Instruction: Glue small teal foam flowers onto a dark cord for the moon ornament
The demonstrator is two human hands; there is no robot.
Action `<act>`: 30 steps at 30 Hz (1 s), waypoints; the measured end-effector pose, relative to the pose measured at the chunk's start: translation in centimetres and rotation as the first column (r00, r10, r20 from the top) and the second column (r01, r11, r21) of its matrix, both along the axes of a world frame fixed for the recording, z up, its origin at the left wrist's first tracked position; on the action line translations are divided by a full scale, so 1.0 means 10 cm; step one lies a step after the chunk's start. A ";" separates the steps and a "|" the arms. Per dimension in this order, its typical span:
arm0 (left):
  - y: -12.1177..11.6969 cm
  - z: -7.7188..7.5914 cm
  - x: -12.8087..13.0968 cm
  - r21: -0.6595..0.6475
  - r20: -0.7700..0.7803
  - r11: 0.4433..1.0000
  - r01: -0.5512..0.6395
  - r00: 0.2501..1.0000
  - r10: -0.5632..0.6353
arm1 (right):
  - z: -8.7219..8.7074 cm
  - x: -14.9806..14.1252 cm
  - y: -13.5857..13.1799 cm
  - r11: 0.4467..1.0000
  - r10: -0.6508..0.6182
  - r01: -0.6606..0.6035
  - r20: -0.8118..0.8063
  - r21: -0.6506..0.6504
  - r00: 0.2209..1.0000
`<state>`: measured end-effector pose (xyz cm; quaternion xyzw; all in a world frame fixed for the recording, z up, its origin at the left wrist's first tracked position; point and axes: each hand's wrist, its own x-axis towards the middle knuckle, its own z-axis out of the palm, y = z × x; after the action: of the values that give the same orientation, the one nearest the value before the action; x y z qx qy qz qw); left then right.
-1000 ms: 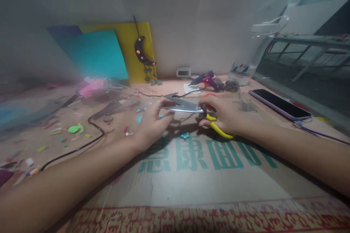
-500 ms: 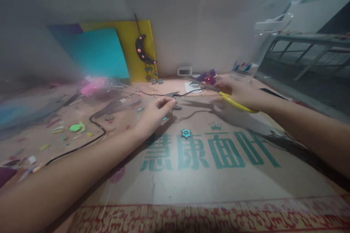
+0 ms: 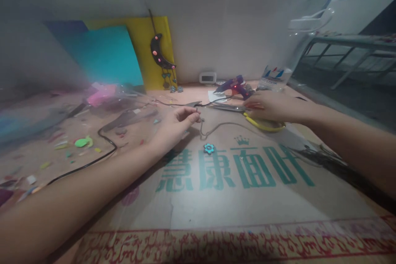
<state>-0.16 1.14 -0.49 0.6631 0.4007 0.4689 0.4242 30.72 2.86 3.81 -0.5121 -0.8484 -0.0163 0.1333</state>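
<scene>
My left hand [image 3: 173,128] is closed in a pinch on the end of a thin grey-brown cord [image 3: 222,124], which curves down and then right across the board. On the right, my right hand [image 3: 274,108] is over the yellow-handled scissors [image 3: 264,125], its fingers around the pivot area. The scissors appear to lie on the table, blades pointing left. Below the cord sits a small turquoise flower with a dark edge [image 3: 209,148]. Pliers-like metal jaws [image 3: 194,104] show just behind my left fingertips; the rest is hidden.
A purple glue gun [image 3: 230,86] with a red light rests near white paper [image 3: 217,96]. A dark crescent ornament [image 3: 159,54] hangs before a yellow sheet [image 3: 139,49]. Scraps and a black cable [image 3: 93,168] lie left. A clear plastic jug [image 3: 275,70] stands back right.
My right hand has lowered the scissors from above the board towards the table at the back. My left hand keeps its pinch on the cord, nearly in place.
</scene>
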 end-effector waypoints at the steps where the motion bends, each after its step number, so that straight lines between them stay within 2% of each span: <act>1: -0.02 0.01 0.00 0.014 -0.017 1.000 -0.011 1.000 0.011 | 0.01 -0.08 -0.06 1.000 -0.008 0.008 -0.006 0.028 1.000; 2: -0.05 0.03 0.01 0.036 -0.043 0.999 -0.025 0.999 0.026 | 0.01 -0.18 -0.13 0.996 -0.011 0.016 -0.063 0.083 0.998; 4: -0.11 0.06 0.01 0.095 -0.124 0.995 -0.039 0.991 0.051 | -0.01 -0.41 -0.30 0.977 0.077 -0.022 -0.254 0.210 0.964; 5: -0.14 0.07 0.01 0.140 -0.160 0.989 -0.037 0.985 0.059 | -0.03 -0.52 -0.39 0.971 0.120 -0.043 -0.328 0.234 0.937; 7: -0.18 0.07 0.00 0.258 -0.205 0.966 -0.003 0.977 0.058 | -0.11 -0.73 -0.53 0.987 0.150 -0.103 -0.449 0.127 0.881; 9: -0.19 0.07 0.00 0.383 -0.222 0.922 0.053 0.974 0.036 | -0.21 -0.89 -0.61 0.985 0.126 -0.174 -0.641 -0.012 0.757; 12: -0.19 0.05 0.00 0.483 -0.248 0.867 0.122 0.969 0.001 | -0.33 -1.01 -0.60 0.889 0.054 -0.405 -0.829 -0.215 0.556; 13: -0.19 0.04 0.00 0.495 -0.254 0.858 0.136 0.967 -0.007 | -0.36 -1.03 -0.58 0.846 0.021 -0.469 -0.863 -0.254 0.506; 15: -0.20 0.04 0.01 0.505 -0.267 0.850 0.152 0.964 -0.014 | -0.37 -1.03 -0.56 0.775 -0.056 -0.543 -0.890 -0.325 0.452; 17: -0.20 0.04 0.00 0.517 -0.285 0.841 0.163 0.959 -0.010 | -0.36 -1.02 -0.55 0.731 -0.128 -0.559 -0.883 -0.392 0.452; 18: -0.21 0.05 0.00 0.525 -0.294 0.835 0.165 0.956 -0.004 | -0.35 -1.02 -0.56 0.727 -0.153 -0.547 -0.874 -0.416 0.461; 20: -0.21 0.04 -0.01 0.534 -0.315 0.828 0.169 0.949 0.010 | -0.33 -1.00 -0.57 0.752 -0.168 -0.500 -0.858 -0.430 0.485; 22: -0.20 0.02 -0.01 0.523 -0.342 0.835 0.170 0.939 0.022 | -0.32 -0.97 -0.57 0.810 -0.146 -0.409 -0.819 -0.421 0.555; 24: -0.18 0.00 -0.01 0.486 -0.394 0.857 0.172 0.918 0.039 | -0.32 -0.93 -0.55 0.894 -0.091 -0.275 -0.744 -0.354 0.662; 26: -0.15 -0.02 -0.01 0.434 -0.462 0.883 0.178 0.885 0.048 | -0.32 -0.87 -0.51 0.967 -0.039 -0.141 -0.669 -0.212 0.742; 28: -0.13 -0.02 -0.01 0.387 -0.542 0.895 0.222 0.840 0.025 | -0.33 -0.81 -0.45 0.996 -0.002 -0.055 -0.627 -0.072 0.779; 30: -0.13 0.00 -0.02 0.346 -0.635 0.876 0.335 0.771 -0.044 | -0.35 -0.76 -0.39 1.000 0.011 -0.011 -0.619 0.005 0.785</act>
<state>-0.34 -0.16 -0.50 0.8941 0.3278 0.2615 0.1572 23.09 -1.01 0.31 -0.4841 -0.7608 0.1526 0.4043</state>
